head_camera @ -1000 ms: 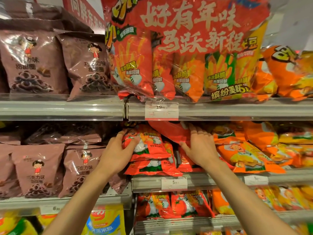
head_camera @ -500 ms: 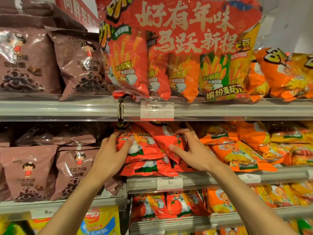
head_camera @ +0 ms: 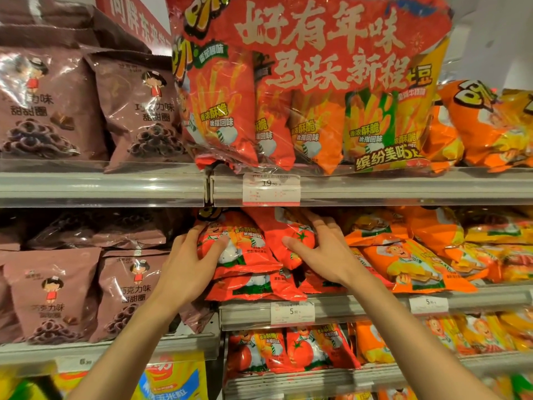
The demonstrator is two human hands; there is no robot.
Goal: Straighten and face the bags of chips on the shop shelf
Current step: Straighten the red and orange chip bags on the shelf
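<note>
On the middle shelf (head_camera: 360, 311) lies a stack of red tomato-flavour chip bags. My left hand (head_camera: 190, 264) grips the left side of the top left red bag (head_camera: 245, 249), thumb on its front. My right hand (head_camera: 323, 252) holds a second red bag (head_camera: 291, 241) with a tomato picture, tilted against the first; thumb on its front, fingers curled behind its upper edge. More red bags (head_camera: 253, 288) lie flat beneath them.
Orange chip bags (head_camera: 409, 264) lie to the right on the same shelf. Brown chocolate-ring bags (head_camera: 127, 293) stand to the left. A large red multipack (head_camera: 311, 82) overhangs the upper shelf (head_camera: 375, 187) just above my hands. Further red bags (head_camera: 291, 350) fill the lower shelf.
My right hand has pulled the tomato bag forward out of the back of the shelf and turned it face-out. My left hand stays on the left bag.
</note>
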